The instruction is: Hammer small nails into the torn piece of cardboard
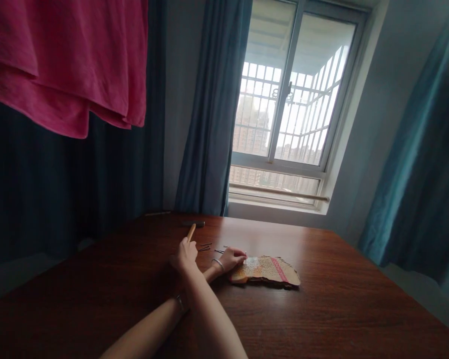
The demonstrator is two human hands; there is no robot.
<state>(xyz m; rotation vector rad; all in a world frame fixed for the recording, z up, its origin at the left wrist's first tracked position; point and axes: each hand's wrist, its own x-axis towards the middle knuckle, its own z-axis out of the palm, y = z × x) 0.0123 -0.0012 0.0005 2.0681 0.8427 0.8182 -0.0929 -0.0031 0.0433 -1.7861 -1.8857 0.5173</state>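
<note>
**Crossed arms beside the card**

Our table (322, 319) has bare room at lower right, and its far edge lies just past the tools. The dotted cardboard (269, 271) lies mid-frame. Our left hand (230, 259) touches its left end, but we cannot tell the grip. Our right hand (185, 257) closes on the hammer (191, 232). With forearms crossed, a swing could catch that left hand or scatter the nails (205, 247).

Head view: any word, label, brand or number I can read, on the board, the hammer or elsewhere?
None can be read.
The board at the left hand shows dots and a pink stripe, no letters.
The hammer in the right hand is too small to show any mark.
The pink cloth, table and window bear no text.
</note>
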